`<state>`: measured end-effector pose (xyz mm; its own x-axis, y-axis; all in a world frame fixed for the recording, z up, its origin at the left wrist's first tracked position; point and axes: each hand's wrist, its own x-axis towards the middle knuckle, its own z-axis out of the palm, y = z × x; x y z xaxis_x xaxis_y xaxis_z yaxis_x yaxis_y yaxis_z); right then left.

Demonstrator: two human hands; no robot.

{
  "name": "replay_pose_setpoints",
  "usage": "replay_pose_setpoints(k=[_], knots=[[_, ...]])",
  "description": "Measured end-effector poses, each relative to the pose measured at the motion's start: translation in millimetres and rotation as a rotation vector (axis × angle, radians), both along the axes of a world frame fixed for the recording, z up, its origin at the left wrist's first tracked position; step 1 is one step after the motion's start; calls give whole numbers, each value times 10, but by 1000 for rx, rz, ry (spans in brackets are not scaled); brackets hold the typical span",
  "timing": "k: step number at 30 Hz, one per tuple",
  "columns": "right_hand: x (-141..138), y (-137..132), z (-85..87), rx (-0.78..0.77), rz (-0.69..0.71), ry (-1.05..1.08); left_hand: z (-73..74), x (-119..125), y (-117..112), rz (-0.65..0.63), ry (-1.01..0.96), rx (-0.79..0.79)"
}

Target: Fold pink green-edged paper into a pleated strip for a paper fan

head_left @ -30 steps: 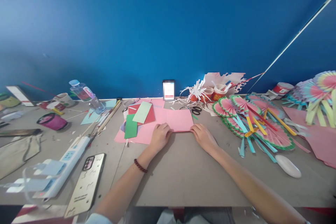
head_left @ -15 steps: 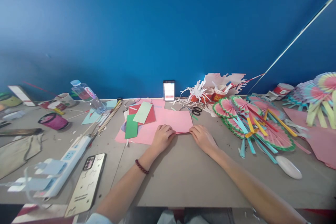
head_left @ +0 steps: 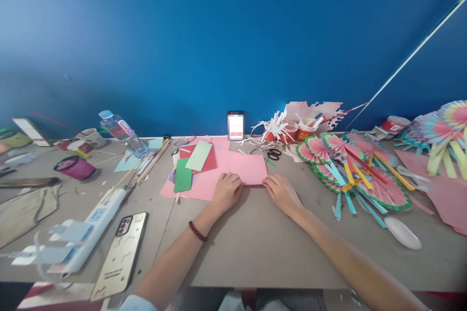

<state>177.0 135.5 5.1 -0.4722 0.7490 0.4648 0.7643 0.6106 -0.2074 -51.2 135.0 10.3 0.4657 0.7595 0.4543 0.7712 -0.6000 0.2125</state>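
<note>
On the grey table (head_left: 255,257), a pink paper sheet (head_left: 251,169) is being held flat between the left hand (head_left: 228,190) and the right hand (head_left: 281,192). By the left fingers, curled and drawn close together, the left part of its near edge is being gripped; by the right thumb and fingertips, nearly meeting, the near right corner is being pinched. The gap between the two sets of fingers is being spanned by that near edge. Just left of the left fingers, more pink paper (head_left: 202,190) is being partly covered by a dark green paper rectangle (head_left: 183,175), a pale green paper rectangle (head_left: 199,155) and red paper (head_left: 210,159). Beyond the right fingers, black-handled scissors (head_left: 274,154) are being supported by the table, and well to their right a heap of pleated paper fans (head_left: 317,148) is being borne too. Left of the left fingers and nearer the body, a smartphone (head_left: 122,255) is being flanked by a white power strip (head_left: 98,214)
</note>
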Motion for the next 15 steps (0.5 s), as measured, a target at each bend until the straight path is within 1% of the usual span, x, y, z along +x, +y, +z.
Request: replay_pose_setpoints(k=[4,9,15], knots=[[5,5,-15,-3,-3,5,-31,-6,0,-5,-35,-11],[4,2,-20,20,23,6,-70,-8,0,-45,-45,-14],[-25,-27,19,41,50,-18,-61,5,-2,-45,-59,-15]])
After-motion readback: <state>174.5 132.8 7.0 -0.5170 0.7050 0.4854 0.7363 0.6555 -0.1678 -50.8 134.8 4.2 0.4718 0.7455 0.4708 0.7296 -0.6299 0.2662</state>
